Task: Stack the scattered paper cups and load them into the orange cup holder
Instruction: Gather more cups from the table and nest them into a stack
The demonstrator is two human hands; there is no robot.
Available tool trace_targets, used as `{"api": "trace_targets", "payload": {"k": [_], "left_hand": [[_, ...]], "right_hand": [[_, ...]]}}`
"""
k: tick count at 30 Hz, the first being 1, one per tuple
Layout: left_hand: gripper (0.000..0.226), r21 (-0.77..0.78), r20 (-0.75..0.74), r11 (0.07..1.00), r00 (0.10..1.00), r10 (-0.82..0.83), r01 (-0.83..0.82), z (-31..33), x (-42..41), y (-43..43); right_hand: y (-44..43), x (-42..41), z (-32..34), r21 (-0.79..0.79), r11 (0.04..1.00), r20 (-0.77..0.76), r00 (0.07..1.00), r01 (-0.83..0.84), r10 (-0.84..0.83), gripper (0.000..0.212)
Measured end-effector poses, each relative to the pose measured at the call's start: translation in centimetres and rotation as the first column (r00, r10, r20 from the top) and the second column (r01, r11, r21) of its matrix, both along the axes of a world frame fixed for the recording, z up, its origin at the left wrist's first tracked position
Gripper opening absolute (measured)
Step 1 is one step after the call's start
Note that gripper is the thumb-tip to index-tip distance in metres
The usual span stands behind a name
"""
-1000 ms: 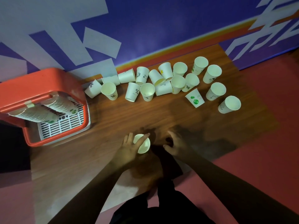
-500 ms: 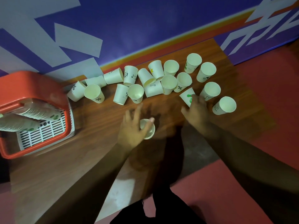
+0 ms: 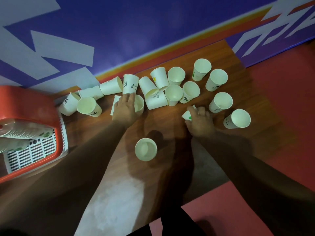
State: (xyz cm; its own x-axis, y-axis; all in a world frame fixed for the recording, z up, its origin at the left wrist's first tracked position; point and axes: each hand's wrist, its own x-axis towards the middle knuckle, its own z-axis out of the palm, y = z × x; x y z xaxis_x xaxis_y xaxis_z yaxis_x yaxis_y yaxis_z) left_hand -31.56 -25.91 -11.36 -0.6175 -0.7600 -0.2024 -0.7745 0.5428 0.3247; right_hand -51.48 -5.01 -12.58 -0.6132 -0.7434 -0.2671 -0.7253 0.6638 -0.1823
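Note:
Several white paper cups (image 3: 173,94) lie or stand scattered along the back of the wooden table (image 3: 95,140). My left hand (image 3: 125,110) reaches over two of them, an overturned cup (image 3: 115,103) and an upright cup (image 3: 139,103); its grip is hidden under the palm. The fingers of my right hand (image 3: 200,120) curl around a tipped cup with a green mark (image 3: 186,115). One upright cup (image 3: 145,149) stands alone near me, between my forearms. The orange cup holder (image 3: 32,103) sits at the left, with stacked cups (image 3: 22,133) lying inside.
A blue wall with white shapes and an orange stripe (image 3: 153,53) runs right behind the cups. The holder has a white slatted grille (image 3: 34,151). Red floor (image 3: 281,108) lies past the table's right edge. More upright cups (image 3: 237,118) stand at the far right.
My left hand let go of the cup it held, left it standing near me, and reached forward to the cup row. My right hand closed on the green-marked cup.

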Motion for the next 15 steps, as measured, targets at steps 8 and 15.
{"api": "trace_targets", "payload": {"k": [8, 15], "left_hand": [[0.076, 0.089, -0.261, 0.994, 0.961, 0.091, -0.070, 1.5, 2.3, 0.7], [0.080, 0.299, -0.489, 0.923, 0.791, 0.366, -0.242, 4.9, 7.6, 2.2]], "right_hand": [[0.9, 3.1, 3.0, -0.259, 0.966, 0.049, 0.998, -0.021, 0.035, 0.030], [0.8, 11.0, 10.8, -0.664, 0.746, 0.333, 0.916, 0.060, 0.222, 0.023]]}}
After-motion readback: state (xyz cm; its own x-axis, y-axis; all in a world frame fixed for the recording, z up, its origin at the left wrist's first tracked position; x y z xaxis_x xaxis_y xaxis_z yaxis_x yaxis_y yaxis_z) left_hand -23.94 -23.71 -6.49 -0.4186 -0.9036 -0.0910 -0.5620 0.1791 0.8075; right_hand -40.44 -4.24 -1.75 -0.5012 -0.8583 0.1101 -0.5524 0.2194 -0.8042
